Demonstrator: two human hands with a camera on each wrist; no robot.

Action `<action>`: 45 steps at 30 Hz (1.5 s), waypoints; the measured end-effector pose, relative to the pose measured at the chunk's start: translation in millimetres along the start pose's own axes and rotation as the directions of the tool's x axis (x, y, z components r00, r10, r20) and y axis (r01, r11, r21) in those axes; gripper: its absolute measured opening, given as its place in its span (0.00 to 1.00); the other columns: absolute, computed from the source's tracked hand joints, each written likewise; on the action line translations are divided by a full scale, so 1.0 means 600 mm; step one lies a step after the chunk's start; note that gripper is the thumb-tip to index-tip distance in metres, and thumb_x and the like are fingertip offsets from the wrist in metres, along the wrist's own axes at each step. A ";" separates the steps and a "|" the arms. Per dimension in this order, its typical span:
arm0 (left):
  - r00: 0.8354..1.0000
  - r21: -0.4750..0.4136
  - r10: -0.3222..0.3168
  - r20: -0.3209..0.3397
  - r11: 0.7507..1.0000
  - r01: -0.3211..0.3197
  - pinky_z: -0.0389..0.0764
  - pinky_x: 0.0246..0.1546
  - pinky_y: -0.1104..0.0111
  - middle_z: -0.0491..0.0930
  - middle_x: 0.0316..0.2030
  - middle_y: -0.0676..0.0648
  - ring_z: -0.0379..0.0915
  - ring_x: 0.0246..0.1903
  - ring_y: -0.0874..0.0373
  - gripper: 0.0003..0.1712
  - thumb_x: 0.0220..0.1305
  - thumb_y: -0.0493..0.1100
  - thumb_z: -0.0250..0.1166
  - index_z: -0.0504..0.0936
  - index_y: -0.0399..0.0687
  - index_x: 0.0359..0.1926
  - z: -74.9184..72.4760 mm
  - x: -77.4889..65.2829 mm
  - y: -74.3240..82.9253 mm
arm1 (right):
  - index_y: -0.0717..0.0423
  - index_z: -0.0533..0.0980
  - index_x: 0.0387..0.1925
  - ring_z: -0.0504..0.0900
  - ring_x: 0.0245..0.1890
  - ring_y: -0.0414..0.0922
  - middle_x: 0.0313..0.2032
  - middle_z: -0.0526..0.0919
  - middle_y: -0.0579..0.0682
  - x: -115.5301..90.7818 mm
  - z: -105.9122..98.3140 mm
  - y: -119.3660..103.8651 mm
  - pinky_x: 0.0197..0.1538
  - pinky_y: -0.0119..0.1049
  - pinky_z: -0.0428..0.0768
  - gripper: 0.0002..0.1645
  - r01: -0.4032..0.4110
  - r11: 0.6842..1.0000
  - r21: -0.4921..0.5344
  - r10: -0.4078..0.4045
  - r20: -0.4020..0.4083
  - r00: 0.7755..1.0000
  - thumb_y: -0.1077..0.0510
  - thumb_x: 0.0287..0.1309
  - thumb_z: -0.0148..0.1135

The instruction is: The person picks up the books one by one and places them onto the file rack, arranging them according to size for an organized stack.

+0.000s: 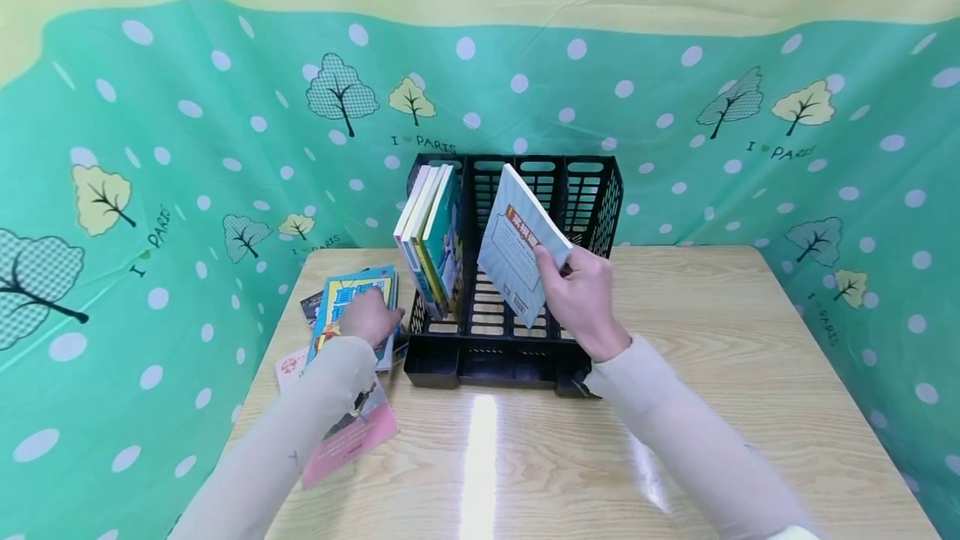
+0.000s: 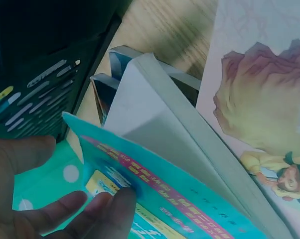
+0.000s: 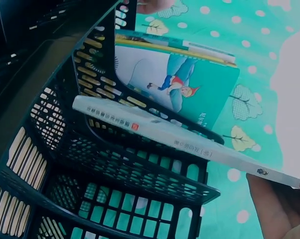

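Note:
My right hand (image 1: 581, 298) grips a pale blue book (image 1: 517, 244) by its edge, thumb on the cover. The book is tilted over the middle compartments of a black book rack (image 1: 480, 348); in the right wrist view its white spine (image 3: 155, 124) crosses the dividers. At the left, my left hand (image 1: 369, 317) is over a stack of books. Its fingertips (image 2: 122, 199) touch the teal cover of the top book (image 2: 160, 179), which is lifted at an angle from a white book (image 2: 145, 104) under it. The left thumb (image 2: 35, 152) stands apart from the cover.
Several books (image 1: 427, 232) stand upright in the rack's leftmost compartment. A pink book (image 1: 352, 440) lies on the wooden table (image 1: 712, 357) in front of the stack, partly under the left sleeve. A green patterned cloth (image 1: 525, 82) hangs behind and at both sides.

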State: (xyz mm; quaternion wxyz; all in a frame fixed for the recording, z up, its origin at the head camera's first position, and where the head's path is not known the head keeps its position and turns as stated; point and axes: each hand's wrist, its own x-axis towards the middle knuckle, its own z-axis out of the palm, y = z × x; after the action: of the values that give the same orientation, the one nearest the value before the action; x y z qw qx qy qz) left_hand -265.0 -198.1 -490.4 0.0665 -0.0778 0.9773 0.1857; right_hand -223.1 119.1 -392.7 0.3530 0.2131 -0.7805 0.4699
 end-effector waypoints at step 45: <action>0.998 0.389 -0.049 0.032 0.921 0.033 0.78 0.25 0.43 0.80 0.33 0.33 0.78 0.32 0.38 0.19 0.58 0.46 0.61 0.80 0.32 0.41 0.059 0.076 0.012 | 0.62 0.81 0.35 0.86 0.34 0.49 0.37 0.86 0.57 0.048 0.149 0.024 0.26 0.40 0.83 0.08 -0.106 0.969 -0.222 0.093 -0.068 0.993 0.62 0.61 0.57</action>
State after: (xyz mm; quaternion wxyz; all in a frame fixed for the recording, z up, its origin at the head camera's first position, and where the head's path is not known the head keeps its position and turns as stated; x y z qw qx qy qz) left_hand -307.6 -183.9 -528.0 0.1044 -0.0797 0.9913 -0.0113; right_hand -283.4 46.7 -407.1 0.3731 0.1188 -0.8280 0.4015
